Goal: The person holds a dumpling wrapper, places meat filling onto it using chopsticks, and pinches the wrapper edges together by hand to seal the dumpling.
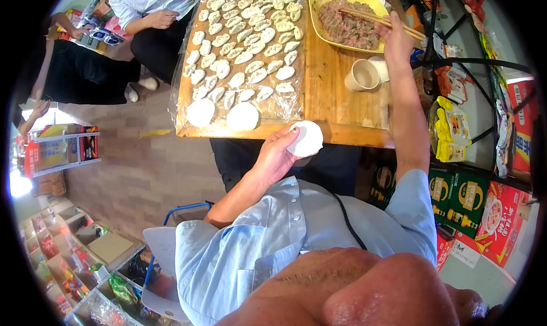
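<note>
Floor: wood-look planks, left of frame; bins of packets lower left, green and red boxes lower right.
Table: wooden top, upper centre; plastic sheet covers its left part.
Dumplings: many, pleated, in loose rows on the sheet; some touch.
Spare rounds: two flat white discs, one at the sheet's lower left, the other just right of it, near the table edge.
Wrapper: single white round, centre of frame, by the near table edge.
Left hand: closed on the wrapper, thumb on top, other fingers mostly hidden.
Right hand: closed on chopsticks, upper right; their tips reach into the filling. Hands well apart.
Bowl: yellow, top centre-right, holds pinkish ground filling with green flecks.
Cup: paper, below the bowl; pale round item just beside it, partly hidden by the right forearm.
Others: one person in a light shirt sits upper left, by the table; another in dark clothes at far left.
Chair: blue frame, pale back, lower left, beside the wearer.
</note>
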### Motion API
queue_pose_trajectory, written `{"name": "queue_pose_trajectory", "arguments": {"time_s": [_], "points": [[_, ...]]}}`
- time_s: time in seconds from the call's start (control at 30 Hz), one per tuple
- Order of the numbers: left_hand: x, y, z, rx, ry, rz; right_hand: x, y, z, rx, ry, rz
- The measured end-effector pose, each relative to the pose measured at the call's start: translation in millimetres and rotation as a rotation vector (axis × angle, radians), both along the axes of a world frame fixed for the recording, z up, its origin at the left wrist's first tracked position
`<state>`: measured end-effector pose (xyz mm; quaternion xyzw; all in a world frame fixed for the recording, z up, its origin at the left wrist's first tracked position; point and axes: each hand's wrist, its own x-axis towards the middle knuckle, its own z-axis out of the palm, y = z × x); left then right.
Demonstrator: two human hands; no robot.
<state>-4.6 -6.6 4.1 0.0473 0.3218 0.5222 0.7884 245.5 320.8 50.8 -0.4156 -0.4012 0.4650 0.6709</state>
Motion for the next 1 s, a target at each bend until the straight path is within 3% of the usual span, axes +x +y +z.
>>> {"name": "queue_pose_trajectory", "arguments": {"time_s": [0.17, 0.63, 1.0], "points": [[0, 0, -4, -0.005, 0.014, 0.004, 7, -6, 6, -0.024, 0.038, -0.056], [1, 1, -5, -0.012, -0.001, -0.009, 7, -11, 9, -0.063, -0.179, -0.103], [1, -1, -2, -0.007, 0.012, -0.014, 5, 4, -7, -0.042, -0.122, -0.054]]}}
